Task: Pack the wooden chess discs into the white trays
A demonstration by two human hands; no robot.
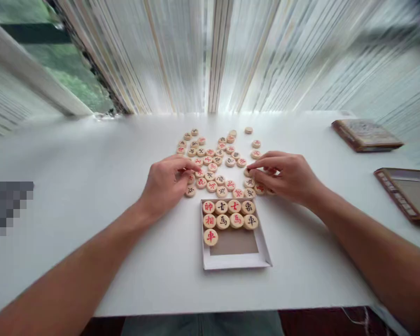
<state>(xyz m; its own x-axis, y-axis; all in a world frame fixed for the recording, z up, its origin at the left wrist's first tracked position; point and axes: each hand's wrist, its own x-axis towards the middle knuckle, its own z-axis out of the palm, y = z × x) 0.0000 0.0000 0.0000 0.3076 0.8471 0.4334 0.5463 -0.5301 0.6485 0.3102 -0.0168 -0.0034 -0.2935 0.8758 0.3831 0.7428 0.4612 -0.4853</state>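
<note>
Closest in, a shallow white box (264, 252) is set on the table (91, 154), with nine chess discs (227, 213) laid in it. Loose discs (217, 158) are scattered just beyond. Over their left edge the left hand (168, 179) is curled; on their right edge the right hand (287, 175) is rested, fingertips down. A pinch can't be confirmed for either.

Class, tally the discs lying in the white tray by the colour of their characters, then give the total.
Red-character discs: 5
Black-character discs: 4
Total in the tray: 9
</note>
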